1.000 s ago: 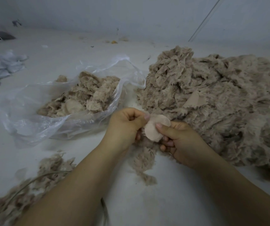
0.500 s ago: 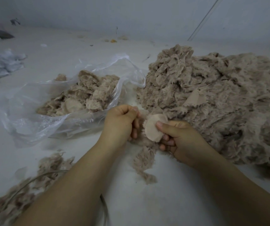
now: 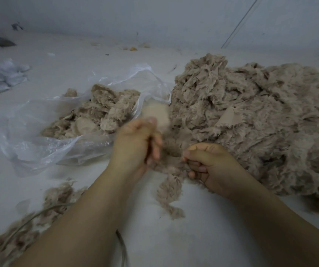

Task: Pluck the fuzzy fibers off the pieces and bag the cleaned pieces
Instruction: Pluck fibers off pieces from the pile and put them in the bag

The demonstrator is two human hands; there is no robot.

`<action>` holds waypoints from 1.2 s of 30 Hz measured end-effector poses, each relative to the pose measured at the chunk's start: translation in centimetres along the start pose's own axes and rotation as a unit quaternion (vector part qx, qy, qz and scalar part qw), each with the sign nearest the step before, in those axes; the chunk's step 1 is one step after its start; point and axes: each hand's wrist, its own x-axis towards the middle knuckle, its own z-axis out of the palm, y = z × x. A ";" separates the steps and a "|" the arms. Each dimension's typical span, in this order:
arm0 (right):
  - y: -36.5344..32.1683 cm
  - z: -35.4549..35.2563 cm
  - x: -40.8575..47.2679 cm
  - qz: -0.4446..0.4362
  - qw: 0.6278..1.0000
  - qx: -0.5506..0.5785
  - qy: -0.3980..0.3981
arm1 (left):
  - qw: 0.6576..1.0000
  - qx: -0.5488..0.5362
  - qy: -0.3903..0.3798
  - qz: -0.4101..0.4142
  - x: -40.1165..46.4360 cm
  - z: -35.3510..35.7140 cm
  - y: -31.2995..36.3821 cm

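1. The pale piece (image 3: 157, 116) has passed from right-hand fingers to the blurred left hand (image 3: 137, 145), which pinches it just beside the bag (image 3: 45, 147) mouth;
2. The right hand (image 3: 210, 164) is curled around fuzzy fibers (image 3: 171, 187) on the table, against the pile (image 3: 260, 120).

I can read no text, label, brand, number or sign anywhere in front of me.
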 end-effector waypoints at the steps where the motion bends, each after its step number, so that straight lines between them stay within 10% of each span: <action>1: 0.0 0.0 0.0 0.000 1.000 0.001 0.002 | 0.996 -0.076 0.026 0.034 0.4 -0.3 0.4; 4: 0.1 0.1 0.0 0.000 1.000 -0.001 0.003 | 0.991 -0.119 0.037 0.048 0.9 -0.9 0.6; 6: 0.0 0.1 0.0 0.002 1.000 0.005 0.002 | 0.987 0.145 0.046 0.046 0.7 -1.0 -0.5; 9: 0.0 0.1 0.0 0.011 0.999 0.034 0.006 | 0.843 0.532 -0.021 0.079 0.6 -0.8 -1.9; 13: -0.1 0.1 0.0 0.013 0.999 0.039 0.005 | 0.748 0.656 -0.098 0.034 0.5 -1.0 -1.7; 15: -0.1 0.1 -0.1 0.014 0.999 0.036 0.005 | 0.764 0.632 -0.127 0.034 0.4 -0.7 -1.6; 20: -0.1 0.1 0.1 0.015 0.999 0.045 0.002 | 0.976 0.213 -0.036 -0.028 0.1 -0.1 -0.5; 32: 0.2 -0.3 0.0 -0.028 0.998 0.007 -0.064 | 0.978 0.112 -0.164 -0.057 -0.6 0.5 -1.0; 36: 0.4 -0.1 0.0 -0.024 0.998 -0.025 -0.045 | 0.989 0.119 -0.087 -0.033 -0.4 0.5 -1.3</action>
